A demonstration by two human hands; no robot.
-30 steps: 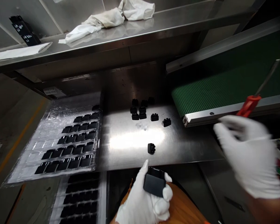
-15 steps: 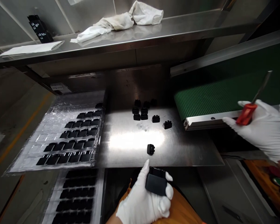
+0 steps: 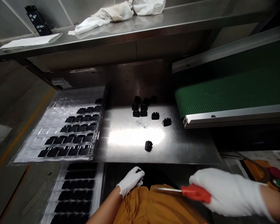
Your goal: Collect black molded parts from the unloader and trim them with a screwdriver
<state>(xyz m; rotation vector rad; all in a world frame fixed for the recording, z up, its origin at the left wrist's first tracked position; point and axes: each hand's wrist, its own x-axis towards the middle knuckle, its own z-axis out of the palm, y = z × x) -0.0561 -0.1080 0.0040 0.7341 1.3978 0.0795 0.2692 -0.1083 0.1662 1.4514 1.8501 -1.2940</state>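
My right hand (image 3: 224, 193), in a white glove, is closed around the red handle of a screwdriver (image 3: 191, 192), low over my lap, with the metal shaft pointing left toward my other hand. My left hand (image 3: 130, 182), also gloved in white, sits just below the near edge of the steel table (image 3: 177, 146); its fingers are curled shut on a small black part (image 3: 138, 170), of which only a dark corner shows at the fingertips. The tip of the shaft is near that hand but apart from it. Under both hands lies orange cloth (image 3: 149, 208) across my lap.

On the table a lone black clip (image 3: 148, 145) lies near the front, and a loose cluster of black clips (image 3: 143, 110) lies farther back. To the left a clear tray (image 3: 60, 105) holds rows of black pieces, and a second tray (image 3: 74, 193) of them sits lower, just beside my left hand. A green conveyor belt (image 3: 224, 93) runs off to the right, and white rags (image 3: 116, 12) lie on the shelf above
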